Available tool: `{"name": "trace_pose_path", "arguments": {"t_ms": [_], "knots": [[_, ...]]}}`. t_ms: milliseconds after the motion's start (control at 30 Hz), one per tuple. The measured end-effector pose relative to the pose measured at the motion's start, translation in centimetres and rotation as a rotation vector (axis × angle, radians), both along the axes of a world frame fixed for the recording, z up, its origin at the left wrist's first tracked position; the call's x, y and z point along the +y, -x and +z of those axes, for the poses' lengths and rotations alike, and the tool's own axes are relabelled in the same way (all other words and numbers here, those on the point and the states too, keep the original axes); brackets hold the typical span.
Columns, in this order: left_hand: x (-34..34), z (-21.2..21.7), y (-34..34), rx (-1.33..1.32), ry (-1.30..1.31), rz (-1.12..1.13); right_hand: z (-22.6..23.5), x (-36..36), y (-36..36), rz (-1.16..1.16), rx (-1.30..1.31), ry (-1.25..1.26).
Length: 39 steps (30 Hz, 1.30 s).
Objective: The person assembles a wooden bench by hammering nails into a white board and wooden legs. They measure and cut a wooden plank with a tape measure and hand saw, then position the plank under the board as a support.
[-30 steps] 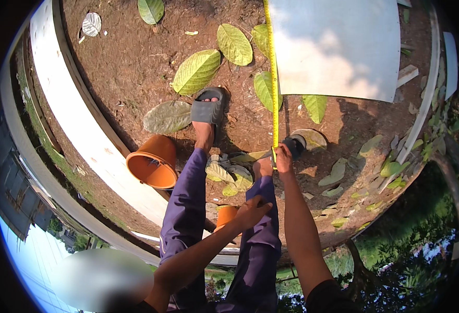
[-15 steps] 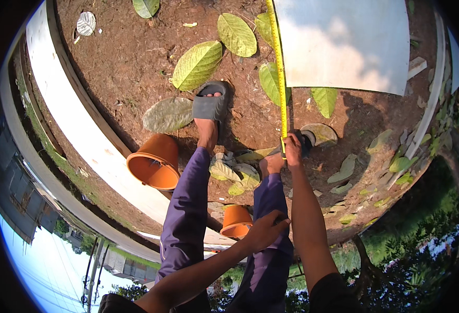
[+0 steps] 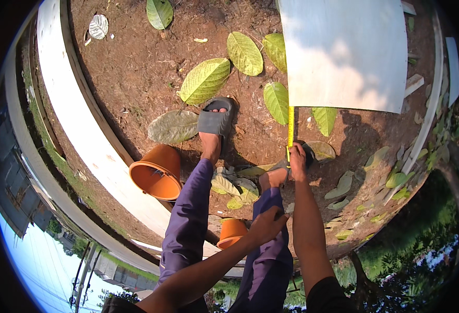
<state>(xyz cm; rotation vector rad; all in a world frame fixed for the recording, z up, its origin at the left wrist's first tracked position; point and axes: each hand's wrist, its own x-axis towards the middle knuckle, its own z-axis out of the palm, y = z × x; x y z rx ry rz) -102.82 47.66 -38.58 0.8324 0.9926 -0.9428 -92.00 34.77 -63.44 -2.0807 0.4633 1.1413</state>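
My right hand (image 3: pixel 297 161) is closed round the near end of a yellow tape measure (image 3: pixel 291 127), beside my right foot. The blade runs away from me to the near left corner of a pale flat sheet (image 3: pixel 344 62); beyond that edge I cannot see it. My left hand (image 3: pixel 267 226) hangs over my right knee with its fingers curled. A small dark patch shows at its fingertips, too unclear to name. Both feet wear dark slide sandals (image 3: pixel 215 123) and stand on the soil.
A large orange bucket (image 3: pixel 156 168) lies tipped left of my left leg, and a smaller one (image 3: pixel 233 232) sits between my legs. A long white board (image 3: pixel 78 94) curves along the left. Broad leaves (image 3: pixel 204 81) litter the brown soil. A pale strip (image 3: pixel 429 112) runs along the right.
The yellow blade, which lay along the sheet's left edge, now shows only between the sheet's near corner and my right hand. The view has shifted slightly; my left hand stays over the knee.
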Motion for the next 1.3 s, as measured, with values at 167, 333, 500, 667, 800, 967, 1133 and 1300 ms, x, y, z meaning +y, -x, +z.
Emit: {"name": "trace_pose_path", "arguments": {"t_ms": [167, 333, 500, 667, 800, 967, 1133, 1300], "knots": [[-1.4, 1.3, 3.4, -0.278, 0.023, -0.59, -2.2, -2.8, 1.2, 0.048, -0.052, -0.023], [3.1, 15.1, 4.1, -0.194, 0.519, -0.797, -1.2, -3.8, 0.7, 0.056, -0.012, -0.039], [2.5, 19.7, 9.4, -0.034, 0.772, -0.802, -1.9, -5.2, 0.3, 0.123, -0.041, -0.059], [5.4, 21.1, 13.3, -0.238, 0.952, -0.664, -1.7, -5.7, -1.3, 0.261, -0.065, -0.043], [15.0, 16.4, 10.0, -0.586, 0.741, -0.373, 0.3, -5.8, -1.8, 0.242, -0.016, -0.043], [25.0, -6.7, -6.7, -0.413, -0.522, -0.403, 2.9, -3.1, -3.0, 0.457, 0.013, -0.082], [18.9, -23.6, -11.8, -0.281, -0.378, 0.436, 3.3, -3.0, -3.2, 0.415, 0.119, -0.094], [20.4, -28.1, -15.9, -0.738, -0.644, 0.6, 0.4, -2.4, -4.5, 0.315, 0.106, -0.151]]}}
